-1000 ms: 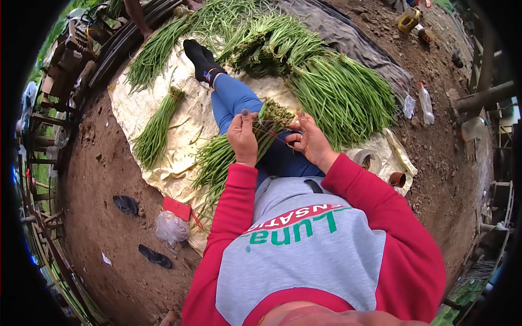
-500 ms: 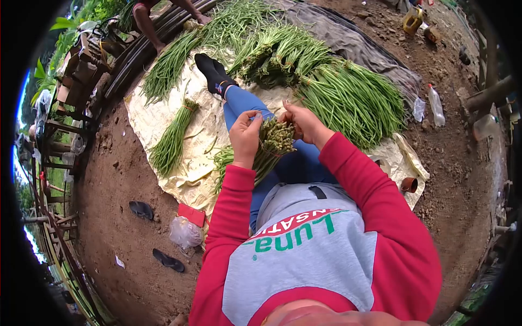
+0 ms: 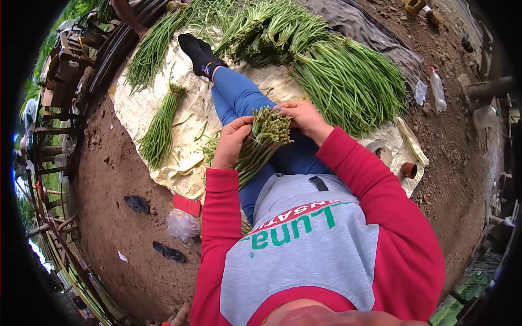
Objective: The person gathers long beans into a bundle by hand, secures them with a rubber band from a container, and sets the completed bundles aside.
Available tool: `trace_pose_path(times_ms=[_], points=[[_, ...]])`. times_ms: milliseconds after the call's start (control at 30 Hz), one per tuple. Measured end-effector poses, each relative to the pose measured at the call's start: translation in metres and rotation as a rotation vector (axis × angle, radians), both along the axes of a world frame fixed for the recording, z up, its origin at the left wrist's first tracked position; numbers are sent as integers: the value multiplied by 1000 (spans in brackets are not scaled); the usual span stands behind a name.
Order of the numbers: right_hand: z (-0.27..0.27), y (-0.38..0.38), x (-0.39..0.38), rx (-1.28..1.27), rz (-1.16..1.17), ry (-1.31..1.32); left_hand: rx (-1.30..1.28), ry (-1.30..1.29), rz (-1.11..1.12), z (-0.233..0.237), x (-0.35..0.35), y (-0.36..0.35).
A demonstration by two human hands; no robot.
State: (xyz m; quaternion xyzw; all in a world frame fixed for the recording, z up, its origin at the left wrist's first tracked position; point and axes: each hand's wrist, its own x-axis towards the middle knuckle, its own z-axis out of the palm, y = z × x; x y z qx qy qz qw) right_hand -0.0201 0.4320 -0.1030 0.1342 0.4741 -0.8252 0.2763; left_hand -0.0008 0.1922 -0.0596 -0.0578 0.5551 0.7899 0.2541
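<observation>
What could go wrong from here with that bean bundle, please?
The thin tie sits near the stem ends, so pods may slide out of the bean bundle where it sags over the lap. The left hand and right hand grip only that end; a slip could drop pods onto dirt.

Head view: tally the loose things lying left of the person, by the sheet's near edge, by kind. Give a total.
Slippers: 2
Red pouch: 1
Plastic bag: 1
White scrap: 1
Total: 5
</observation>
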Motion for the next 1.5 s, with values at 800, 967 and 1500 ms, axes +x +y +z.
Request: trace_pose_path(times_ms=[800, 967, 1500], points=[[32, 266, 138, 1365, 681, -81, -794, 681, -183, 23, 10, 52], [-42, 218, 141, 1741, 936, 108, -863, 780, -171, 21, 11, 54], [81, 216, 147, 1169, 90, 189, -529, 952, 63, 64, 47, 84]])
